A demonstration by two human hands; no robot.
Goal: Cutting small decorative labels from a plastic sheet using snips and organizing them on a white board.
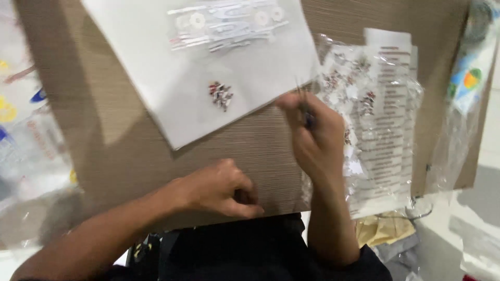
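right hand (312, 132) at centre pinches thin tweezers (303, 106) near white sheet (156, 78); left hand (219, 187), lower centre, curled, contents unseen; picking small parts (221, 95) seems next.

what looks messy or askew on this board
The white sheet lies skewed across the brown board, with a small heap of tiny parts loose on it. Beside the right hand, crumpled clear bags hang over the board's near edge. The left hand rests curled on the board.
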